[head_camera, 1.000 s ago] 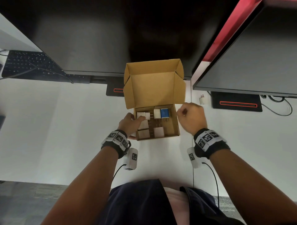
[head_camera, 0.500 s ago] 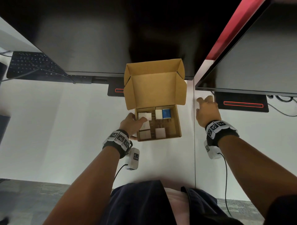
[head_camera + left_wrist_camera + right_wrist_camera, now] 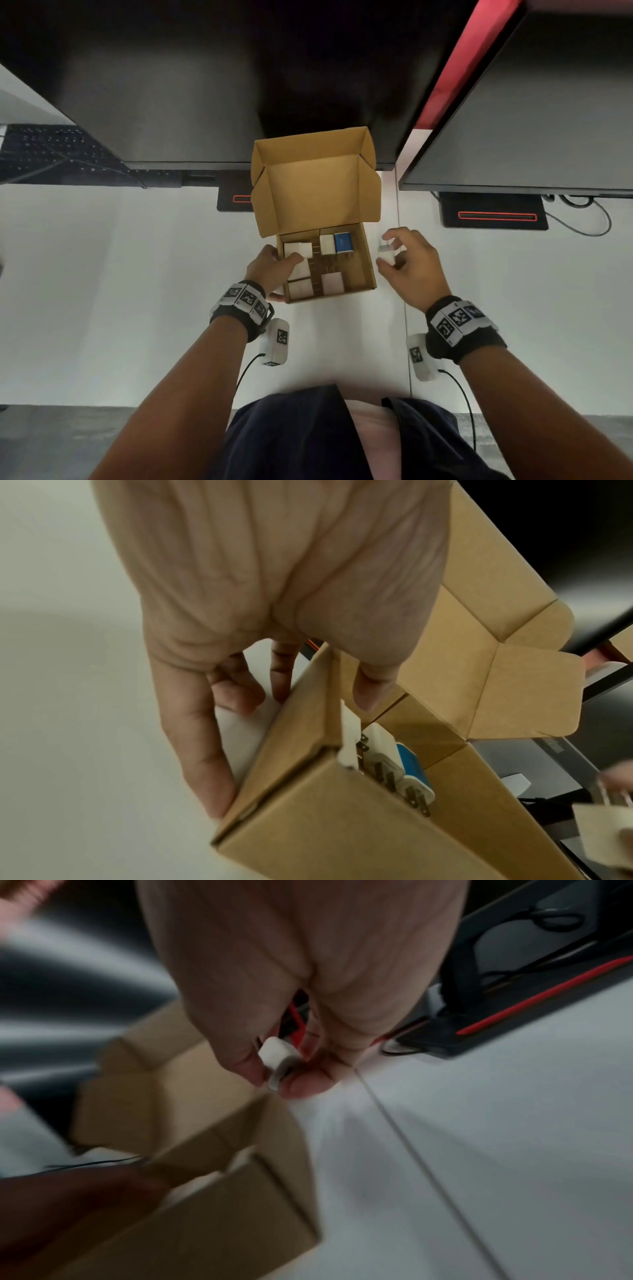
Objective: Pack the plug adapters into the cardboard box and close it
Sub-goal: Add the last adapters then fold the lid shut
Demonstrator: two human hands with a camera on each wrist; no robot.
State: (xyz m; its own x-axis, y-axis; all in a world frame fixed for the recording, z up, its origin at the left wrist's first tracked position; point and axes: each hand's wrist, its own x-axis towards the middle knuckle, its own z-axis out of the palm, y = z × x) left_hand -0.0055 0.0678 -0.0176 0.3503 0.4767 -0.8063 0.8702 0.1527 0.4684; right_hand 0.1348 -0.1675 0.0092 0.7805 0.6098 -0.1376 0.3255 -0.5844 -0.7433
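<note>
A brown cardboard box (image 3: 368, 260) stands open on the white desk, its lid (image 3: 315, 192) upright at the back. Inside lie several white plug adapters (image 3: 332, 283) and a blue one (image 3: 342, 242). My left hand (image 3: 274, 270) grips the box's left wall (image 3: 301, 723), thumb inside and fingers outside. Just right of the box, my right hand (image 3: 404, 260) pinches a small white plug adapter (image 3: 386, 253) between thumb and fingers; the right wrist view shows that adapter (image 3: 277, 1056) above the box's near corner (image 3: 260, 1164).
Two dark monitors (image 3: 205, 85) overhang the desk behind the box, with red-lined stand bases (image 3: 493, 214) under them. A black keyboard (image 3: 51, 154) lies at the far left, cables (image 3: 582, 219) at the far right. A desk seam (image 3: 400, 274) runs beside the box.
My right hand reached out to the right toward the monitor base, picked up a white adapter and has come back beside the box. The left hand stayed on the box.
</note>
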